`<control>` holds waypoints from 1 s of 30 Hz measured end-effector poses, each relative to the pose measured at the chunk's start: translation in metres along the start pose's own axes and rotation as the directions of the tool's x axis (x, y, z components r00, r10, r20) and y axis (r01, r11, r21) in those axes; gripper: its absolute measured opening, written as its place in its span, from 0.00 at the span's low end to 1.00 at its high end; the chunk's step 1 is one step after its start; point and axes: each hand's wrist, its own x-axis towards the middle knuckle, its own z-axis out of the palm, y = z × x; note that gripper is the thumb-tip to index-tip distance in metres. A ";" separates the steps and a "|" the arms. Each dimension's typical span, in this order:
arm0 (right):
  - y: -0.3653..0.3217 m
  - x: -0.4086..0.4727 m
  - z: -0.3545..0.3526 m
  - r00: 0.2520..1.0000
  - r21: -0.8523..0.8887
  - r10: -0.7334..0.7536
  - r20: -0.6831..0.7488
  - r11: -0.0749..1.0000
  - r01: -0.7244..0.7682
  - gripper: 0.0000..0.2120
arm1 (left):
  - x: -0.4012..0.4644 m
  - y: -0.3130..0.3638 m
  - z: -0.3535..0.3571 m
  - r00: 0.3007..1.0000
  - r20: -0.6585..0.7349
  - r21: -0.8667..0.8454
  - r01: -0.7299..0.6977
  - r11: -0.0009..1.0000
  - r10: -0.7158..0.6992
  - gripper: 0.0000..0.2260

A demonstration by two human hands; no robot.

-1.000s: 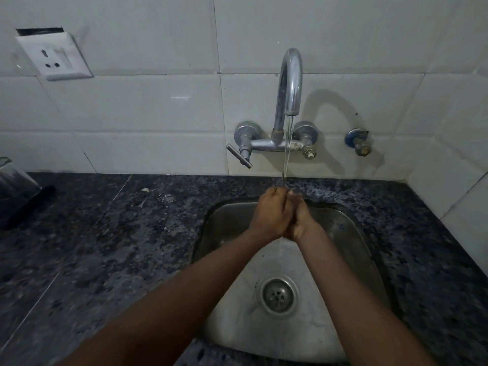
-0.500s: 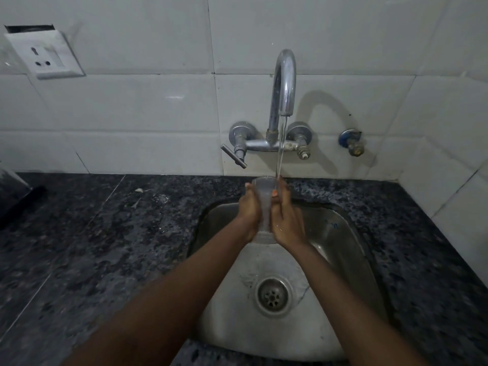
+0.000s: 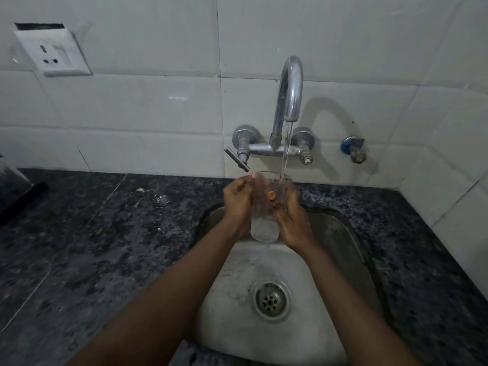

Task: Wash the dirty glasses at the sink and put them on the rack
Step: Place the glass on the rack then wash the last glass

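A clear drinking glass point(image 3: 264, 228) stands upright over the steel sink point(image 3: 343, 244), right under the running tap point(image 3: 289, 91). Water streams into its mouth. My left hand point(image 3: 237, 204) grips the glass on its left side with fingers curled near the rim. My right hand point(image 3: 293, 217) holds the right side, and a thumb with an orange nail shows through the glass wall. No rack is in view.
Dark speckled stone counter point(image 3: 92, 247) surrounds the sink, with a small puddle point(image 3: 161, 199) left of the basin. The drain point(image 3: 270, 301) lies below my hands. A dark object point(image 3: 15, 191) sits at the far left edge. A wall socket point(image 3: 52, 52) and a spare valve point(image 3: 353, 150) are on the tiles.
My hands were pressed together under the stream a second ago. They have since spread apart, and the glass now stands upright between them with more of it showing.
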 end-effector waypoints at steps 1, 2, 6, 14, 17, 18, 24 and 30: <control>-0.003 0.001 0.002 1.000 0.018 0.000 0.008 1.000 0.000 0.33 | 0.002 0.004 0.000 0.996 -0.078 0.028 -0.051 0.998 0.053 0.10; -0.006 0.001 0.003 1.000 0.032 0.005 0.013 0.999 -0.005 0.31 | 0.006 0.008 -0.002 0.980 -0.164 0.084 -0.096 0.992 0.109 0.09; -0.008 0.006 0.006 0.985 0.208 0.171 -0.033 0.965 -0.161 0.28 | 0.026 0.028 0.000 0.948 -0.226 0.460 -0.100 0.882 0.226 0.18; -0.005 0.034 0.006 0.836 0.567 0.475 0.274 0.622 -0.540 0.25 | 0.049 0.030 0.000 0.933 -0.039 0.861 -0.150 0.486 0.357 0.14; -0.006 0.036 0.001 0.799 0.562 0.482 0.359 0.572 -0.597 0.17 | 0.050 0.033 0.002 0.906 0.109 0.937 -0.230 0.261 0.409 0.15; -0.007 0.036 -0.001 0.795 0.542 0.478 0.373 0.584 -0.605 0.15 | 0.050 0.036 0.001 0.902 0.135 0.946 -0.240 0.216 0.410 0.16; -0.013 0.035 -0.011 0.872 0.196 0.401 0.282 0.865 -0.461 0.23 | 0.040 0.034 -0.009 0.897 0.221 0.956 -0.276 0.095 0.383 0.24; -0.055 0.009 -0.016 0.979 -0.644 0.193 0.063 0.758 -0.108 0.24 | -0.005 -0.009 -0.024 0.980 0.103 0.471 0.101 0.876 -0.168 0.25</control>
